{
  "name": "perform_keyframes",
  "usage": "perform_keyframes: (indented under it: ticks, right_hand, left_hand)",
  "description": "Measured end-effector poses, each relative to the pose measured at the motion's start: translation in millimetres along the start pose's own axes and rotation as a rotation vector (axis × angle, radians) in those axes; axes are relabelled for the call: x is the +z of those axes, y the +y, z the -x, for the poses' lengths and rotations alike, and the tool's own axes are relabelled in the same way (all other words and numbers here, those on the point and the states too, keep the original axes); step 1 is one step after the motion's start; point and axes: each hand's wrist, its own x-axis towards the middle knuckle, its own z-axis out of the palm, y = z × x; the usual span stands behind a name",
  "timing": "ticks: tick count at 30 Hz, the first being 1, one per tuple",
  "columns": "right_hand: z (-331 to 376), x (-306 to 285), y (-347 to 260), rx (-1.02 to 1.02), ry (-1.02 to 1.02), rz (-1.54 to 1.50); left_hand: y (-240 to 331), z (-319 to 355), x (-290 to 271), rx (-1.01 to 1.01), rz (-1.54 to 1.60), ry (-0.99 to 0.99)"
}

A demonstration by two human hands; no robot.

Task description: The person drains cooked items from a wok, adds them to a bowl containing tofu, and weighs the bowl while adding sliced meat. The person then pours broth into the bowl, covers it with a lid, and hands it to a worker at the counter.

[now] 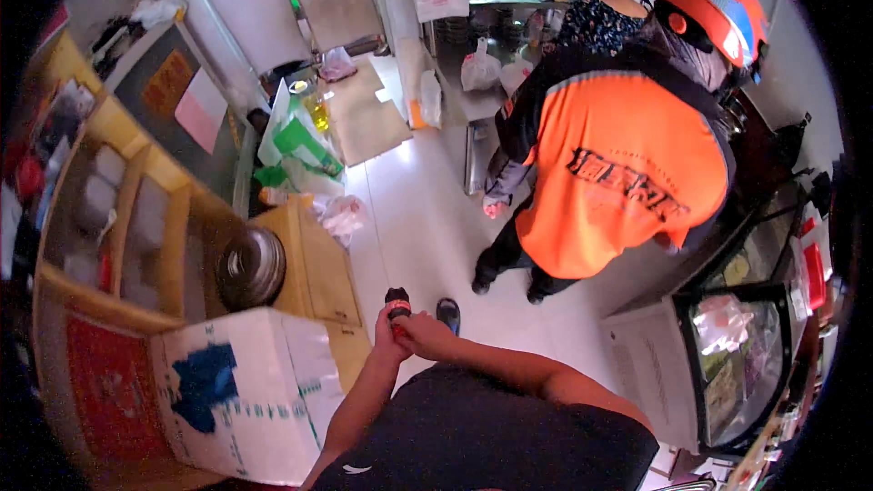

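Note:
In front of my body, a dark drink bottle (397,298) with a red label and a dark top stands up out of my two hands. My left hand (388,338) is closed round its side. From the right, my right hand (426,335) closes on the same bottle, its fingers meeting the left hand. The hands cover the bottle's lower part. Just beyond them a dark shoe (448,314) shows on the pale floor.
A person in an orange vest (609,173) and helmet stands ahead right; another person (600,14) is behind. At left are a wooden shelf (168,227), a white box (232,391) and a wooden cabinet (323,277). A glass display case (741,364) stands right.

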Motion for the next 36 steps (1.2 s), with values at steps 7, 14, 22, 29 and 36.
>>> perform_keyframes:
  ticks: [7,14,22,29,36]
  right_hand:
    - [-148.5,-78.2,30.1,-0.063,-0.023,-0.214]
    - [-267.4,-132.9,120.2,0.237,0.427,-0.809]
    - [-407.5,-199.4,176.7,0.579,1.036,-0.824]
    - [-504.5,-310.9,157.9,0.51,1.551,-1.139]
    - [-537.4,-505.6,241.7,0.316,1.778,-0.666]
  left_hand:
    - [148.7,-104.3,29.5,0.074,-0.061,-0.153]
    - [230.6,-172.0,168.5,-0.126,-0.354,-0.072]
    - [399.6,-259.4,163.0,0.601,-1.651,0.228]
    - [591.6,-321.2,104.0,0.2,-1.672,0.373]
    - [648.9,-426.4,10.2,-0.064,-1.168,0.243]
